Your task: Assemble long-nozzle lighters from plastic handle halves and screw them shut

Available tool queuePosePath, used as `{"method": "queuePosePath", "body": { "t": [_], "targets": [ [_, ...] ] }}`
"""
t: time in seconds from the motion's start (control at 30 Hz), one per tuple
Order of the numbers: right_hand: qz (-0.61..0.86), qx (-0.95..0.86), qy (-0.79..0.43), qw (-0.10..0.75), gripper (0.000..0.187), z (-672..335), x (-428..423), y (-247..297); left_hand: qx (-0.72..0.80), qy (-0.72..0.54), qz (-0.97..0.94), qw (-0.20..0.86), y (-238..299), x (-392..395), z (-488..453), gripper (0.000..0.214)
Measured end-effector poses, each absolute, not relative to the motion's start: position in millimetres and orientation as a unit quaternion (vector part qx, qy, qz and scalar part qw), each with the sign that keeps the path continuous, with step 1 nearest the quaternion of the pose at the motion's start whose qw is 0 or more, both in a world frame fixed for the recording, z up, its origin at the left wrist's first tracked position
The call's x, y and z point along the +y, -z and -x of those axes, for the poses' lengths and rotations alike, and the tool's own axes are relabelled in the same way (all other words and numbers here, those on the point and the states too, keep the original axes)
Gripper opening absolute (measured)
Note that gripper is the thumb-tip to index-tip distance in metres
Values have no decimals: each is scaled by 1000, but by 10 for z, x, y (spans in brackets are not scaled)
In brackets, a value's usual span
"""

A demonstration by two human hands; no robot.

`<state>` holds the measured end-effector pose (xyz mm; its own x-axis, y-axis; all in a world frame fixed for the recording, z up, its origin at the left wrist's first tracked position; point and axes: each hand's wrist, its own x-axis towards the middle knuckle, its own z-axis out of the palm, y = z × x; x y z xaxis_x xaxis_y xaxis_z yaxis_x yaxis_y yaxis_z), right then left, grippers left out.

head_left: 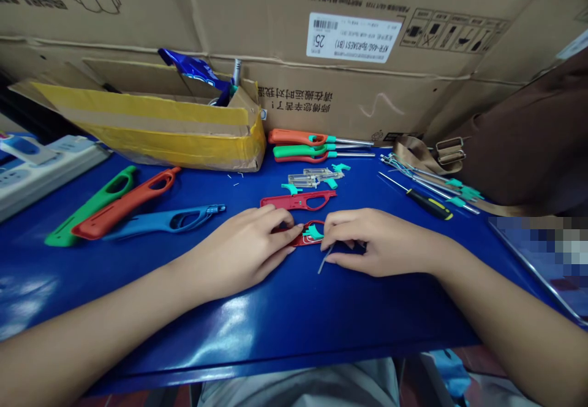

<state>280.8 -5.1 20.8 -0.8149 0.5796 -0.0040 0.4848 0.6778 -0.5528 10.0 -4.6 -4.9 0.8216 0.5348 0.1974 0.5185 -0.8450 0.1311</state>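
Observation:
My left hand presses down on a red lighter shell half lying on the table, its fingers closed over the left end. In that shell sit a teal trigger and a thin white wire. At the shell's right end, my right hand is closed in a pinch on a thin translucent tube, which sticks out below the fingertips. Just beyond the hands lies another red shell half. Clear fuel tanks with teal triggers are behind it.
Green, orange and blue lighter shells lie left, near a power strip. Lighters with metal rods lie beside a yellow-taped carton. A screwdriver and metal rods are right. A large cardboard box stands behind.

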Motion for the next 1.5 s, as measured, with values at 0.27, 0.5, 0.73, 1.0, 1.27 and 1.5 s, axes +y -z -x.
{"method": "queuePosePath", "body": {
  "t": [0.27, 0.5, 0.73, 1.0, 1.27, 1.5],
  "targets": [
    [309, -924, -167, 153, 19, -2853, 0, -153, 266, -142, -953, 36, 77, -8, -81, 34],
    [351, -911, -106, 187, 22, -2836, 18, -134, 270, -118, -955, -17, 40, -15, -83, 34],
    [462, -856, -29, 230, 35, -3019, 323, 57, 269, -109, -957, -1, 47, -58, -90, 36],
    [520, -818, -49, 240, 32, -3229, 603, 269, 268, -111, -957, 15, 38, -91, -114, 36],
    [535, -798, -69, 267, 7, -3268, 612, 224, 275, -138, -950, 55, 81, -92, -119, 35],
    [477, -828, -56, 290, 6, -2999, 319, -26, 327, -277, -899, 96, 66, -105, -115, 47]
  ]
}}
